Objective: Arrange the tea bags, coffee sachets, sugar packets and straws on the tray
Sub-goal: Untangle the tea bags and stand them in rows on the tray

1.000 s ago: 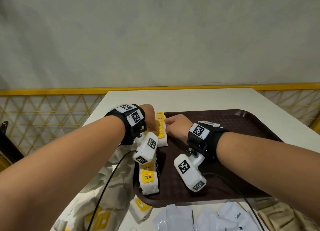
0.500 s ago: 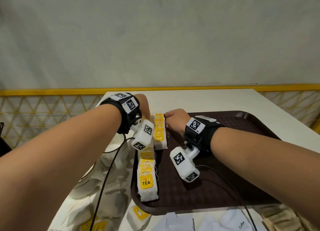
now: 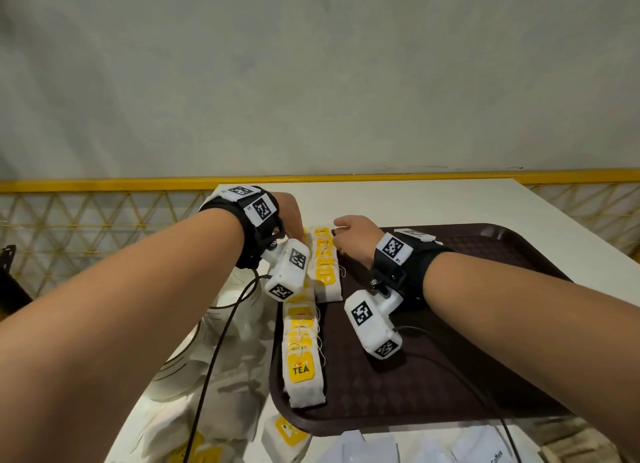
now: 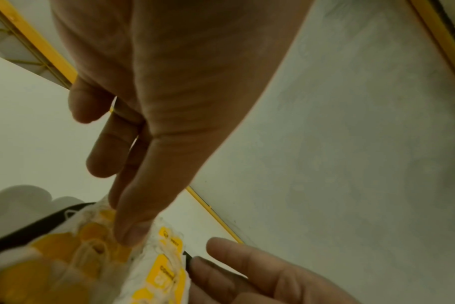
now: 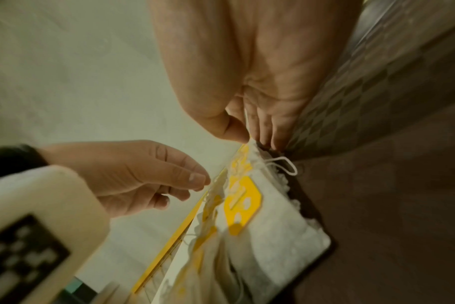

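1. Straightening the far row of tea bags [image 3: 325, 265]: both hands sit at the far-left corner of the brown tray [image 3: 485, 365], 1 on each side of the row, likely to square its end.
2. Left hand [image 3: 291, 216]: fingers extended, fingertips [image 4: 129, 234] pressing down on the top tea bag, probably pinning the row so it does not slide. No curl around anything, so it reads as open.
3. Right hand [image 3: 353, 239]: thumb and fingertips [image 5: 231, 131] pinch the far edge of the end bag, per the right wrist view. A loose string loop [image 5: 286, 166] hangs beside the pinch.
4. Near row of tea bags [image 3: 304, 355] lies along the tray's left edge, front tag reading TEA, overlapped like shingles. Judged: overlapping saves room for the other items.
5. Off the tray, on the white table [image 3: 415, 202]: 1 stray tea bag [image 3: 285, 435] just beside the near rim, white sachets [image 3: 478, 452] along the bottom edge, 1 printed Coffee.
6. No straws or sugar packets identifiable. Most of the tray is bare, so the task looks early.
7. Risk: strings snagging fingers and dragging bags out of line.
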Available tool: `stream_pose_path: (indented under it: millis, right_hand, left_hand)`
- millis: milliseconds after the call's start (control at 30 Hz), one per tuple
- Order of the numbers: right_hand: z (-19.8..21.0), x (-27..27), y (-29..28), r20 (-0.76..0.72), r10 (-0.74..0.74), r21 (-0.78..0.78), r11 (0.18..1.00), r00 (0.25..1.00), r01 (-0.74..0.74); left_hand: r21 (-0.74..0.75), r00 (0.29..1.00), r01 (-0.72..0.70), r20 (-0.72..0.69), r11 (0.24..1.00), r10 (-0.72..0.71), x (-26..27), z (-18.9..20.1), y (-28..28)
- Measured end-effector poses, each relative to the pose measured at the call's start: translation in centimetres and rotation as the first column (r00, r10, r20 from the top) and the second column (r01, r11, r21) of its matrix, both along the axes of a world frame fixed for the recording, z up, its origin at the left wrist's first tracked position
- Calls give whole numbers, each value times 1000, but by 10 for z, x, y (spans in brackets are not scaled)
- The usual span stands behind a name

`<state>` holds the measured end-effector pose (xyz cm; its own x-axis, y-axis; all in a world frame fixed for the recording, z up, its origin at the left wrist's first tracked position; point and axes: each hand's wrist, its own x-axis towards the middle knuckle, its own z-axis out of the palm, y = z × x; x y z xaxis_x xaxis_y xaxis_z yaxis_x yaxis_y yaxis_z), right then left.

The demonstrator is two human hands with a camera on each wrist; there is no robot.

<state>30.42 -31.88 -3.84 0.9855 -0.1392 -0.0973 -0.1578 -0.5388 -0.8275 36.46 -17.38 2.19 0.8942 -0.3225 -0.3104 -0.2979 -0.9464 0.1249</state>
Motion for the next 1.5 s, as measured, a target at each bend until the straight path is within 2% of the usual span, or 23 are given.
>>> stream_pose_path:
  millis: [100, 133, 233, 300, 400, 500, 667, 833, 1033, 1200, 1400, 1500]
  right_hand:
    - [4, -14, -7, 7, -71, 96, 993, 997, 71]
    - [6, -23, -9, -14, -54, 121, 991, 998, 55]
    - [11, -51, -8, -115, 126, 75, 990, 985, -118]
    - [10, -60, -3, -143, 181, -3, 983, 973, -184]
    - [7, -61, 2, -125, 174, -83, 979, 977, -185]
    - [8, -61, 2, -119, 177, -98, 977, 977, -189]
    - [8, -61, 2, -70, 174, -139, 973, 982, -182]
    - [3, -59, 1, -16, 134, -82, 987, 991, -135]
    - [3, -57, -1, -61, 135, -8, 991, 989, -136]
    - [4, -58, -1, -85, 142, -7, 990, 986, -143]
    - [11, -59, -5, -191, 165, 125, 982, 968, -143]
    - [13, -53, -10, -170, 112, 127, 988, 979, -91]
  left_hand:
    - [-62, 999, 42, 0, 997, -42, -8, 3, 1]
    - [-77, 998, 57, 0, 995, -57, -12, 2, 1]
    - [-101, 995, 101, -8, 990, -102, -18, 0, -3]
    - [-106, 993, 116, -5, 988, -117, -23, -3, -10]
    - [13, 993, 109, 40, 994, -110, -27, -12, -23]
    - [147, 995, 79, 51, 986, -88, -22, -26, -28]
    - [175, 996, 45, 70, 984, -58, 3, -38, -31]
    - [186, 992, 88, 77, 979, -104, -13, -27, -27]
    - [11, 995, 95, 40, 995, -96, -31, -7, -25]
    - [95, 988, 155, -17, 983, -154, -38, -7, -26]
    - [117, 985, 168, 19, 979, -172, -40, -15, -28]
    - [170, 983, 168, 46, 971, -178, -40, -20, -29]
